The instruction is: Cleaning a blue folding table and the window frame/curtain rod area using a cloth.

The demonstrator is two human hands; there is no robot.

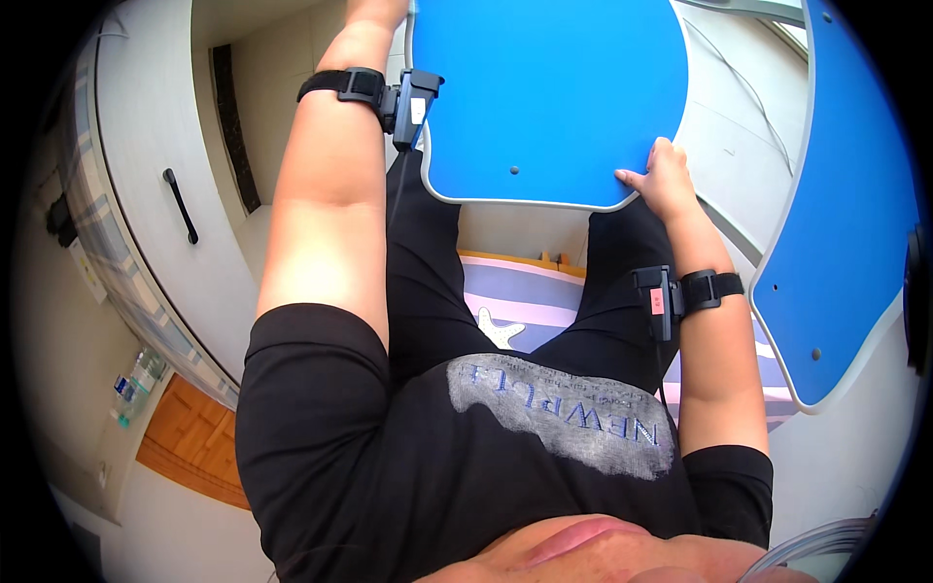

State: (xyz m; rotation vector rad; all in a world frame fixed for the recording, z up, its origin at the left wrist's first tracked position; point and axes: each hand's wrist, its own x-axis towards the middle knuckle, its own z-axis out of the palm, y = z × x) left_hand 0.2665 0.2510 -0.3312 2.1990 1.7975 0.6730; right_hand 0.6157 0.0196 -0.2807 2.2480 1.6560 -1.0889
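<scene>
- Blue panel (549, 92): pale-edged, lies in front of the torso above the knees; whether it rests on the thighs cannot be told. Risk: it tips or slips if one hand loosens, as no other support is visible.
- Second blue panel (850, 223): stands apart at the right, floor showing between. Risk: edges knock if the first panel swings right.
- White cabinet (146, 185): at the left; a leftward swing could scuff it.
- Right hand (669, 185): appears clamped on the near right corner, thumb on the face. Risk: pinched fingers, should the corner drop.
- Left hand (379, 10): at the far left edge, cropped; finger closure cannot be told.
- Cable (746, 85): thin, on the floor beyond the right hand; may snag a foot or panel.
</scene>
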